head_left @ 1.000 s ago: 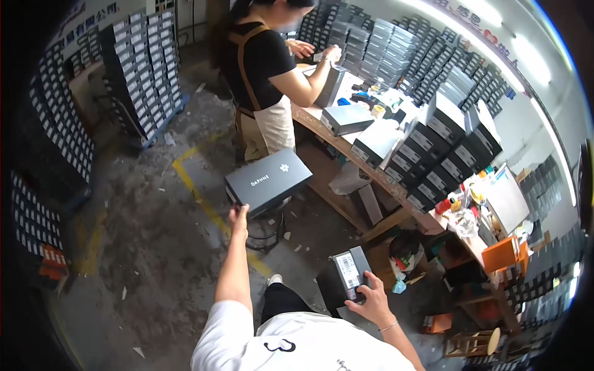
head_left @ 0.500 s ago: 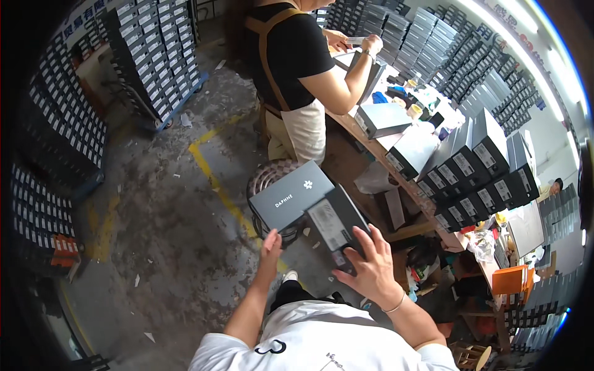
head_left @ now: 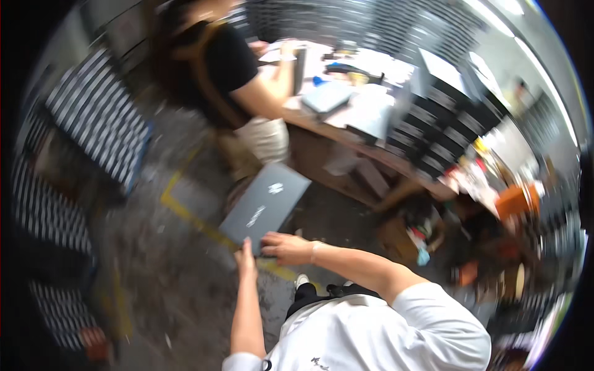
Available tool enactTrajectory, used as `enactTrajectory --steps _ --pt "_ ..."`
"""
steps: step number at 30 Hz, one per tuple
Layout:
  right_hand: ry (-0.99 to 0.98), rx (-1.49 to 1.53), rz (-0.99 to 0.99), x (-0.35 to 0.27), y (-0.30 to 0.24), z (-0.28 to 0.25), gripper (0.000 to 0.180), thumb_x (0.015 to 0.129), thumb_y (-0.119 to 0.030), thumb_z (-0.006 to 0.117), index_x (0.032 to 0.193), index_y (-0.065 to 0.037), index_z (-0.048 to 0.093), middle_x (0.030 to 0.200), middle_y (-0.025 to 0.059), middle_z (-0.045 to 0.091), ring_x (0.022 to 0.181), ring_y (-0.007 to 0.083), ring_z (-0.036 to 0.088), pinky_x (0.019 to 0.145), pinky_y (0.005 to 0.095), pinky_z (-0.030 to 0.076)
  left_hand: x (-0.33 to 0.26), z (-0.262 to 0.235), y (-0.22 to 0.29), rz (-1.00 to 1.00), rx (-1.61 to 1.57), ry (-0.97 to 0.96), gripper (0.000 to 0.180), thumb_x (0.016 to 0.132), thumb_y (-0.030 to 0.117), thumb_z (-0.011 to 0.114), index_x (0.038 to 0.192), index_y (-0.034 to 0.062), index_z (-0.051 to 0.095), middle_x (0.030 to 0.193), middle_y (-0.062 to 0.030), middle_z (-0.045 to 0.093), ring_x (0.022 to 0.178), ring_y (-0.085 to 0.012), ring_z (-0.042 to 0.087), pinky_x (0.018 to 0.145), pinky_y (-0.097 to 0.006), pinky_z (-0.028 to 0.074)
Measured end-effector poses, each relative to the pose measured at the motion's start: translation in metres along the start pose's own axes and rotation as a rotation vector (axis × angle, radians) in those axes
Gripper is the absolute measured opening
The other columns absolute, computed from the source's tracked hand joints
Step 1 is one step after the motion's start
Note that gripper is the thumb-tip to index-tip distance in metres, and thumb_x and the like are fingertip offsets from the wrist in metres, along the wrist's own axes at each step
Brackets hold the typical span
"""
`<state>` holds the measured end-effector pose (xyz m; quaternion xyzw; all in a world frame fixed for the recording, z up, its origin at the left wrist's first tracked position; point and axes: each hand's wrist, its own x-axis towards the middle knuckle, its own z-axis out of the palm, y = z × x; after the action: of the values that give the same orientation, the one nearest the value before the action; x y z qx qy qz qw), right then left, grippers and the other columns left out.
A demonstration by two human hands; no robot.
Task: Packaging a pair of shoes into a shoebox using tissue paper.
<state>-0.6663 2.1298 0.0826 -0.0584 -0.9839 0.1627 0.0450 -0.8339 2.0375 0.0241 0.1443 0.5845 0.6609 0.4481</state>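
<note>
A flat dark grey shoebox (head_left: 267,201) with a pale emblem and lettering on its lid is in front of me, turned at a slant. My left hand (head_left: 247,260) is closed on its near left corner, thumb up along the edge. My right hand (head_left: 286,248) grips the near right edge with bent fingers, some of them hidden behind the box. Motion blur smears the scene, and the box's underside is out of sight.
Beyond the box a person (head_left: 226,74) in a black top works at a long table (head_left: 322,130). Stacked shoeboxes (head_left: 427,123) stand on its right part, beside an orange box (head_left: 516,201). Tall stacks of boxes (head_left: 99,114) line the left. A yellow line (head_left: 192,219) crosses the floor.
The view has swung to the right. My right hand has moved from the labelled box end to the near edge of the slanted box. My left hand now touches it too.
</note>
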Motion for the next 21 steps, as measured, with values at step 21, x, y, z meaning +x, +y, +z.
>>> enactTrajectory --steps 21 --pt "0.615 0.645 1.778 -0.496 -0.284 0.16 0.032 0.083 -0.03 0.062 0.102 -0.005 0.067 0.097 0.0179 0.066 0.095 0.0331 0.063 0.084 0.0408 0.048 -0.431 0.416 0.152 0.752 -0.682 -2.542 0.015 0.078 0.009 0.068 0.083 -0.0033 0.06 0.095 -0.016 0.059 0.087 -0.0276 0.061 0.082 -0.046 0.049"
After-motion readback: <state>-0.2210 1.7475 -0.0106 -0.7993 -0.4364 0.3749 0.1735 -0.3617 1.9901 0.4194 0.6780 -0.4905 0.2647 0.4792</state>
